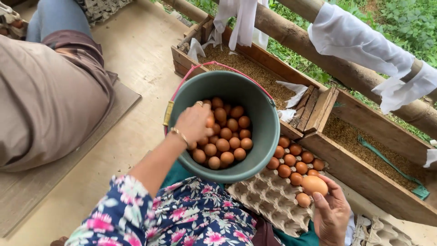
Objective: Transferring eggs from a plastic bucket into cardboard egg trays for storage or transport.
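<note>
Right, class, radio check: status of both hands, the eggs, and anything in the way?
Left hand down in green bucket, on the eggs. Right hand holds one egg over the egg tray. Tray's far rows filled. Nothing blocking.

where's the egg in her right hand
In the head view, lower right: the right hand holds the egg over the egg tray, just right of the green bucket.

The person wears a dark blue top with pink and white flowers and small green leaves all over it. The sleeve (132, 209) is short and ends above the elbow. A thin gold bracelet (178, 134) goes round the left wrist. A gold ring (199, 104) sits on one finger of the left hand (195, 122).
</note>
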